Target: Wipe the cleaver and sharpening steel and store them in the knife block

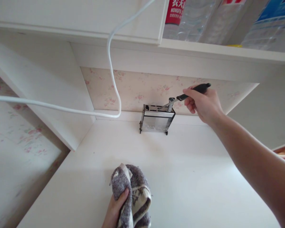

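My right hand (201, 103) is closed round the black handle of a slim metal-ended tool (196, 91), possibly a knife. Its pale end slants down to the slotted top of a small metal-and-black holder (156, 122); whether the tip is inside a slot I cannot tell. Another upright metal piece with a dark top (171, 104) stands in the holder's right part. Bunched in my left hand (117, 205) is a grey and cream patterned towel (139, 190), held low over the white surface and apart from the holder. Folds of cloth hide most of the left fingers.
The holder stands on a white countertop (180, 177) against flowered wallpaper (137, 85). A white cable (112, 69) hangs across the left side. Overhead is a white cabinet (73, 19), with plastic bottles (197, 19) on its right shelf. A white panel (47, 82) rises at left.
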A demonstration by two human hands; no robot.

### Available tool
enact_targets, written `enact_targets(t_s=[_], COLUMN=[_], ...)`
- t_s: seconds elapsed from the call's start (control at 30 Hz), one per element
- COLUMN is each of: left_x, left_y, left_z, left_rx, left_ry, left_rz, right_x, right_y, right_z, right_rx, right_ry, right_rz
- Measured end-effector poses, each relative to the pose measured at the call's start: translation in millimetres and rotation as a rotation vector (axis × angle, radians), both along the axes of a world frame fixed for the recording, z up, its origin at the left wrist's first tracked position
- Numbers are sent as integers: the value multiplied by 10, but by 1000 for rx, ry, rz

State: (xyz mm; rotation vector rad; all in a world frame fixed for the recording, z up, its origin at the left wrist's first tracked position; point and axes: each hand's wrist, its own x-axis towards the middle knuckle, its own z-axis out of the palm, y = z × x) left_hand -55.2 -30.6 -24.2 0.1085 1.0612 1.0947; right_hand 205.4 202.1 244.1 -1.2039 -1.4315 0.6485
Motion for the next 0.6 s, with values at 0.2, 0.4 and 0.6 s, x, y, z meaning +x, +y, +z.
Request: enact_targets(t_s=[0.2, 0.4, 0.6], left_x=[29, -81, -75], left_y=[5, 49, 29], left_z=[-50, -201, -217], left_rx=[4, 6, 60], left_ry=[84, 258, 161], left_rz=[40, -5, 13], right_x=[-106, -243, -233], right_y=[375, 838, 1081], right_z=[351, 577, 497], right_rx=[-55, -28, -148], right_ry=[-164, -321, -442], right_rz=[-122, -321, -353])
